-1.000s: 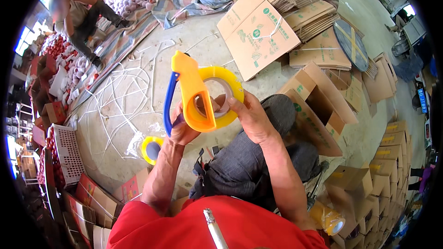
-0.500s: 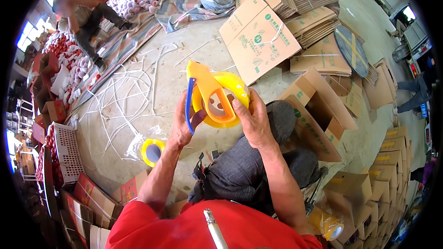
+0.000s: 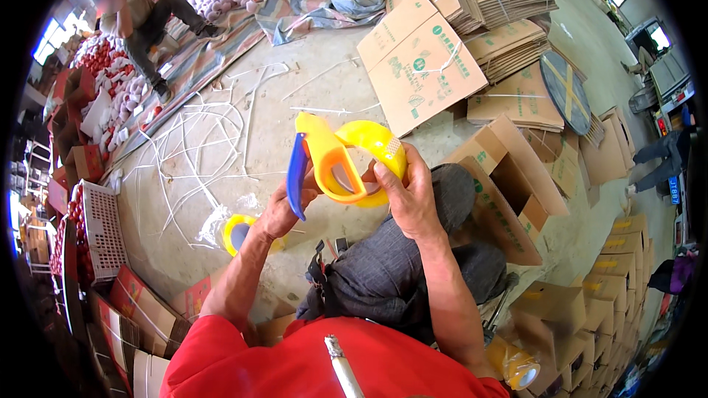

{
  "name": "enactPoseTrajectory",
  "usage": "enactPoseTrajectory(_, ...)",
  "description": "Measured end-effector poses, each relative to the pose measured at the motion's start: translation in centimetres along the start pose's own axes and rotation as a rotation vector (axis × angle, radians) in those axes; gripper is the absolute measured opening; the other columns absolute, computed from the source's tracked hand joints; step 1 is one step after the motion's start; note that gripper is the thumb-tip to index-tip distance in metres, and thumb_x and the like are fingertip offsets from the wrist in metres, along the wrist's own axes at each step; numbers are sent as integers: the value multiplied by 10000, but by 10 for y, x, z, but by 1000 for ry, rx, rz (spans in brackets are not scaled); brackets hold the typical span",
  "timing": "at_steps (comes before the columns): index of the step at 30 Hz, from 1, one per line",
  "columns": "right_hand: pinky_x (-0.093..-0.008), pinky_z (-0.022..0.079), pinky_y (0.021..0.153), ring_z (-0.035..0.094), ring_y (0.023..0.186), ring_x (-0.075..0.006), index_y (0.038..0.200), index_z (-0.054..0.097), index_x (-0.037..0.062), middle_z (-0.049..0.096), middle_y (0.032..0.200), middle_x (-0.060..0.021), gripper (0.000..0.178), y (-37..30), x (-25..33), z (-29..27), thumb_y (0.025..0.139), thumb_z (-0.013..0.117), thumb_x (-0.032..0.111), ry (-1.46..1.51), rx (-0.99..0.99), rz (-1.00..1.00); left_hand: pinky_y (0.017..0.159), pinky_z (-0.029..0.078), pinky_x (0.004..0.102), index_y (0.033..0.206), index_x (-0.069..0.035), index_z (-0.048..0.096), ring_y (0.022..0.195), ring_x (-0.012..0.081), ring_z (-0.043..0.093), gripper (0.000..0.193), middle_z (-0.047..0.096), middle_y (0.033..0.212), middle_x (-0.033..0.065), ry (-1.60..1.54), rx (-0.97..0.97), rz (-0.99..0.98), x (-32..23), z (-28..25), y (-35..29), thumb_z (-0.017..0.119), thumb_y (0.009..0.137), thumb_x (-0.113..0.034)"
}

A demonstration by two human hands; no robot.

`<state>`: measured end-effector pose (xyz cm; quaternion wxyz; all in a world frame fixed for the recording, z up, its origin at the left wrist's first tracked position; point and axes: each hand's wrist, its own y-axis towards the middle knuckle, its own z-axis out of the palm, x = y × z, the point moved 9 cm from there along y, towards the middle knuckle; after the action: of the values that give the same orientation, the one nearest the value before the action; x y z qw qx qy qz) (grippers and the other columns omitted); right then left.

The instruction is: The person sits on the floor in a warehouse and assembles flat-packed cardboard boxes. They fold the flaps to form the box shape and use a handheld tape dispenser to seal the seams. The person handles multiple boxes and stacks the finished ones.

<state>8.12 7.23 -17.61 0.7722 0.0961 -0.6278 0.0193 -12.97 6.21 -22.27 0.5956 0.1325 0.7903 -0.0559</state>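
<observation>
Both my hands hold a yellow-orange tape dispenser [image 3: 316, 149] in front of me, above my bent leg. A curved blue lever [image 3: 296, 177] runs down its left side. My left hand [image 3: 284, 210] grips it low, behind the lever, its fingertips partly hidden. On the right, my right hand [image 3: 414, 199] is closed round the yellow ring-shaped part [image 3: 369, 136], which looks like a tape roll, thumb on the inner edge. Beyond my left wrist, another yellow tape roll [image 3: 230, 232] lies on the floor beside crumpled clear wrap, partly covered by my forearm.
Flattened cartons [image 3: 424, 66] are stacked ahead right, near an open carton [image 3: 509, 184]. Loose white straps [image 3: 195, 143] tangle across the floor. A white crate [image 3: 103, 228] stands left. Behind my right arm lies a yellow tape roll [image 3: 525, 376]. Another person [image 3: 140, 29] sits far left.
The dispenser has turned in my hands, so its ring shows further right and the blue lever sits lower left. My left hand has shifted slightly left, its forearm now covering part of the floor roll.
</observation>
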Motion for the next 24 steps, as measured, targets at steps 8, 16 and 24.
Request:
enactPoseTrajectory(8,-281,531,830,642,939,-107,1232,591,-9,679,1044,-54,355,0,3,6,989,715,218,-39,27,30,1176,389,465,1576,-42,394,1389,323,512,666,511,1521,164,-19,21,-5,-5,3,7,497,920,-84)
enactPoseTrajectory(16,-321,539,867,663,988,-153,1217,626,-33,710,1082,-112,442,1,1,5,899,805,218,-285,19,-1,1108,473,452,1514,-19,454,1300,307,583,641,579,1440,193,236,-178,-66,-16,11,6,702,947,-189)
enactPoseTrajectory(24,-373,552,888,698,995,-240,1253,599,-63,719,1070,-194,505,-2,3,12,852,825,143,-525,-58,-137,1045,524,427,1486,-2,486,1226,279,637,600,616,1382,183,39,-127,-89,19,33,11,712,951,-152)
